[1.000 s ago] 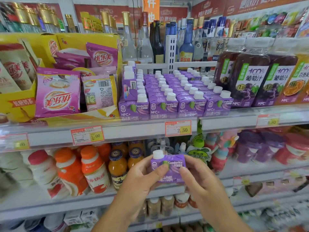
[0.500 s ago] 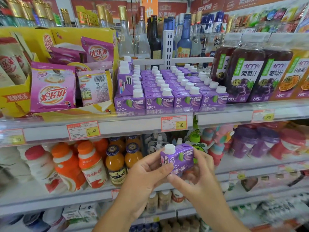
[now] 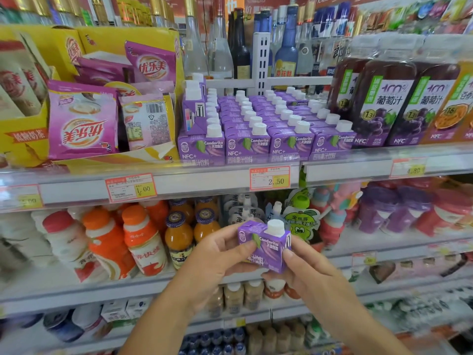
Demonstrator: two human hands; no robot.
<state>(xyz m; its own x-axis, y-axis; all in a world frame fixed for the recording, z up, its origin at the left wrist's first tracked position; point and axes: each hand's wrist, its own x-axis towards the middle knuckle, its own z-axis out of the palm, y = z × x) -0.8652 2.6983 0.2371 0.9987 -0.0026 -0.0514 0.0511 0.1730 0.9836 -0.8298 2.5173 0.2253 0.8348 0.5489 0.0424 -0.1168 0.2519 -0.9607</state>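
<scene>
A small purple juice carton (image 3: 266, 248) with a white screw cap is held in front of the shelves, tilted a little. My left hand (image 3: 217, 257) grips its left side, thumb across the front face. My right hand (image 3: 304, 267) grips its right side and bottom corner. Rows of the same purple cartons (image 3: 263, 139) stand on the upper shelf (image 3: 204, 183) above, behind a 2.50 price tag (image 3: 270, 178).
Pink milk-tea sachets in a yellow display box (image 3: 82, 119) sit left of the cartons. Dark grape juice bottles (image 3: 384, 98) stand to the right. Orange and white drink bottles (image 3: 122, 242) fill the lower shelf, with glass bottles at the back top.
Both hands have turned the carton between them: its front label faced me, then swung away, and now its cap sits to the right with the side panel showing. It stays at the same height.
</scene>
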